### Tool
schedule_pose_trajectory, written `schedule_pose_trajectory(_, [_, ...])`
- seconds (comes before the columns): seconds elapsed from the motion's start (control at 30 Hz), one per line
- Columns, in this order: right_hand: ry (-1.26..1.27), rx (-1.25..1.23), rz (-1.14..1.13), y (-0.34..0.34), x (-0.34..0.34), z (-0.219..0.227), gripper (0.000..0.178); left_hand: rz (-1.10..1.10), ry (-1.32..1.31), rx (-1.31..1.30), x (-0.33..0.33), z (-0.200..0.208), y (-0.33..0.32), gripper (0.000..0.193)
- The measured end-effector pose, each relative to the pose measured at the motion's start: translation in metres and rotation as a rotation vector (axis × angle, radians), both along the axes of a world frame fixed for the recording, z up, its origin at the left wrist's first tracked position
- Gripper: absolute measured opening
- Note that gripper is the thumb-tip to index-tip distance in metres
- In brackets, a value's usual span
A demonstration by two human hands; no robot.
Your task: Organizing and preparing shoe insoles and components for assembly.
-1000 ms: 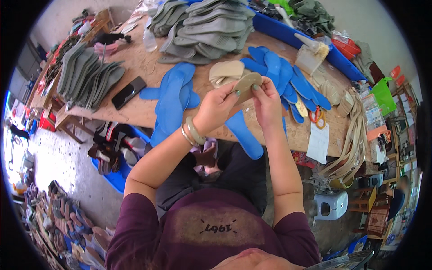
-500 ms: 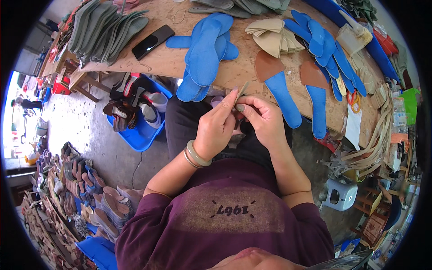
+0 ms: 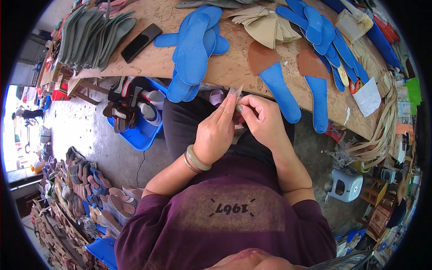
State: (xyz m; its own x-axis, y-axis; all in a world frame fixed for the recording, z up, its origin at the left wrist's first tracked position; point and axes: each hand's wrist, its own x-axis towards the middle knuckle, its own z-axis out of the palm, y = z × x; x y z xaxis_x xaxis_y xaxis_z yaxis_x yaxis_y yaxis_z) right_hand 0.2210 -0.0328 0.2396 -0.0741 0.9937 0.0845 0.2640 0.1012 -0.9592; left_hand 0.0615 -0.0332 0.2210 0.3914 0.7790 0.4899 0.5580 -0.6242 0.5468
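My left hand (image 3: 216,130) and my right hand (image 3: 264,120) meet over my lap, just off the table's near edge. Between their fingertips is a thin tan piece (image 3: 240,91), seen almost edge-on; its lower part is hidden by my fingers. The left fingers point up along it, and the right thumb and fingers pinch its other side. Beyond my hands lies a pile of blue insoles (image 3: 191,56). To the right, two blue insoles with brown front parts (image 3: 271,67) jut over the edge.
The wooden table (image 3: 229,72) also bears grey-green insoles (image 3: 90,40), a black phone (image 3: 141,42), fanned beige pieces (image 3: 269,29), more blue insoles (image 3: 328,40) and a white sheet (image 3: 367,97). Below stands a blue crate (image 3: 139,135) of shoes. A grey stool (image 3: 345,185) stands right.
The thin tan piece has tilted and shows narrower between my fingers. The white sheet, which hung over the table edge, now lies higher on the table. The view has shifted slightly.
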Motion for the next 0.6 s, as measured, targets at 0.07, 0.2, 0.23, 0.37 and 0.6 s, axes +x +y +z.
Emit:
schedule_pose_trajectory(0.07, [0.116,-0.102,0.022,0.002,0.004,-0.002,0.012,-0.021,-0.029,-0.049,0.002,0.001,0.001,0.061])
schedule_pose_trajectory(0.2, [0.256,-0.165,0.028,0.003,0.012,-0.001,0.014,-0.058,-0.083,-0.102,0.005,0.001,0.007,0.061])
schedule_pose_trajectory(0.23, [0.204,-0.157,0.029,0.004,0.014,0.001,0.014,-0.030,-0.012,-0.040,0.006,0.001,0.008,0.061])
schedule_pose_trajectory(0.37, [0.108,-0.126,0.009,0.004,0.015,0.004,0.015,0.020,0.097,0.020,0.009,0.000,0.007,0.062])
schedule_pose_trajectory(0.6, [-0.020,0.006,-0.033,0.002,0.011,-0.002,0.013,0.039,0.160,0.113,0.012,0.000,0.006,0.065])
